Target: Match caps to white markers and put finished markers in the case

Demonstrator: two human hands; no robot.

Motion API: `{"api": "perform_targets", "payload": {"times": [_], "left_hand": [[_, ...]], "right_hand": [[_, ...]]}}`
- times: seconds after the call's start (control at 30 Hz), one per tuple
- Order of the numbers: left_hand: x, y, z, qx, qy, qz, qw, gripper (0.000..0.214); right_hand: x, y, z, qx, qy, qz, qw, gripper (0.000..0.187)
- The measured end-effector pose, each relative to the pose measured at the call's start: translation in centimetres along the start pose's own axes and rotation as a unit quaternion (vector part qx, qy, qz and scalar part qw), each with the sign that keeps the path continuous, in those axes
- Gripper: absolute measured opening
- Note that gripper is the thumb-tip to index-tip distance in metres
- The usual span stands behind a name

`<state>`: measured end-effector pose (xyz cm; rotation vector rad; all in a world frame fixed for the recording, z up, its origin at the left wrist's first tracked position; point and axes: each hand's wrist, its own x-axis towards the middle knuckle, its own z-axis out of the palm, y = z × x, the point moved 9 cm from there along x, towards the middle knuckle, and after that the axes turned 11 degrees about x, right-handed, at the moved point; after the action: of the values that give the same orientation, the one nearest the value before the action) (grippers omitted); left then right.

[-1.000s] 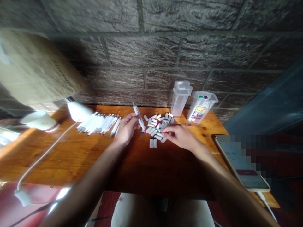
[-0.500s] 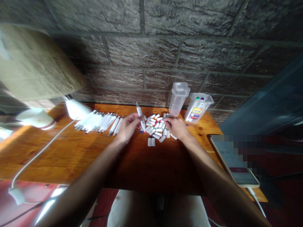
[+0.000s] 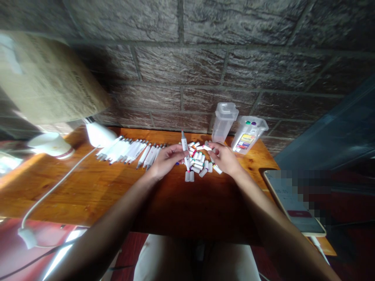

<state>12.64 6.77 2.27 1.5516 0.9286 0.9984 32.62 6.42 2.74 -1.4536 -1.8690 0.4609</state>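
My left hand (image 3: 168,159) grips a white marker (image 3: 184,147) held nearly upright, tip up, over a pile of loose marker caps (image 3: 198,160) on the wooden table (image 3: 96,191). My right hand (image 3: 225,157) is at the far right side of the pile and pinches a white cap (image 3: 207,148) between thumb and fingers. A row of several uncapped white markers (image 3: 129,151) lies side by side to the left of my left hand.
Two clear plastic marker cases (image 3: 223,122) (image 3: 248,134) stand at the back by the brick wall. A white lamp (image 3: 99,134) with its cable (image 3: 52,188), and a cardboard box (image 3: 43,78), sit at the left. A phone (image 3: 295,203) lies at the right edge.
My left hand has swung the marker from a tilt to nearly upright and shifted right. My right hand moved from the near side of the pile to its far side and picked up a cap.
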Motion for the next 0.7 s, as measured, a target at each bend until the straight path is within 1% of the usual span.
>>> {"api": "perform_targets", "payload": {"times": [0.07,0.13,0.2,0.27,0.43,0.53,0.7], "left_hand": [[0.0,0.2,0.1,0.000,-0.002,0.002,1.000,0.033],[-0.1,0.4,0.2,-0.002,-0.007,0.003,1.000,0.032],[-0.1,0.6,0.5,-0.002,-0.017,0.007,1.000,0.031],[-0.2,0.9,0.7,0.000,-0.029,0.018,0.999,0.029],[-0.5,1.7,1.4,-0.001,-0.061,0.055,0.997,0.020],[-0.6,1.6,1.8,0.003,-0.075,0.060,0.995,0.019],[-0.7,1.1,1.9,0.000,-0.072,0.053,0.996,0.022]], "right_hand": [[-0.5,-0.1,-0.3,0.097,0.003,-0.014,0.995,0.039],[-1.1,-0.6,-0.2,0.181,-0.018,-0.029,0.983,0.037],[-1.6,-1.5,0.0,0.234,-0.042,-0.039,0.971,0.034],[-2.0,-2.6,0.0,0.271,-0.049,-0.049,0.960,0.030],[-2.4,-4.9,-0.3,0.309,-0.034,-0.072,0.948,0.017],[-2.5,-5.2,-0.4,0.331,-0.027,-0.071,0.941,0.016],[-2.6,-5.1,-0.7,0.356,-0.016,-0.067,0.932,0.019]]}}
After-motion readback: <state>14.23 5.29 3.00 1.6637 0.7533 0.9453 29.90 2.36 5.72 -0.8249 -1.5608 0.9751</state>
